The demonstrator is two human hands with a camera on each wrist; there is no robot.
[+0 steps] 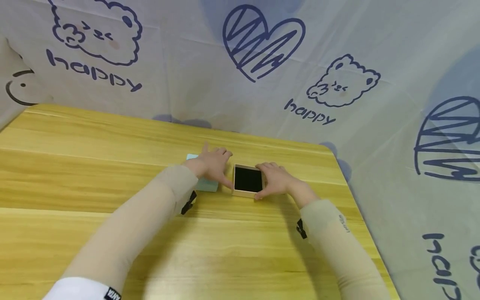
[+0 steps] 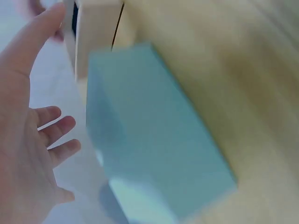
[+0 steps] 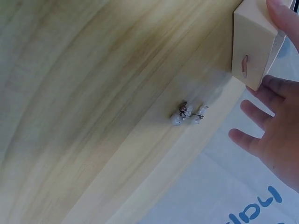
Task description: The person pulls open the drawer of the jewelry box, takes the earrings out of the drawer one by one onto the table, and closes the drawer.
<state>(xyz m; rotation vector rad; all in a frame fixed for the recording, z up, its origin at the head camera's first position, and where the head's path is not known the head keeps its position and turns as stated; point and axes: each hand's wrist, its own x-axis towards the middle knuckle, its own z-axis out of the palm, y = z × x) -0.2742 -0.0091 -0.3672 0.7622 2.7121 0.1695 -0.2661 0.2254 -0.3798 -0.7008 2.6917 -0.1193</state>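
Observation:
A small cream box (image 1: 244,194) with a black lining (image 1: 248,179) lies on the table, its inside facing up. My right hand (image 1: 276,180) grips its right side between thumb and fingers. A small ribbon loop (image 3: 244,66) shows on that side. My left hand (image 1: 214,164) is spread, its thumb at or beside the box's left edge; contact is unclear. Under and beside the left hand lies a light blue box (image 2: 149,126), partly covered by it in the head view. Small jewelry with pearl-like beads (image 3: 187,115) lies near the right hand.
The wooden table (image 1: 225,250) has a back edge just beyond the hands and a right edge beyond the right arm. A pale cloth (image 1: 187,75) printed with hearts and bears hangs behind and to the right.

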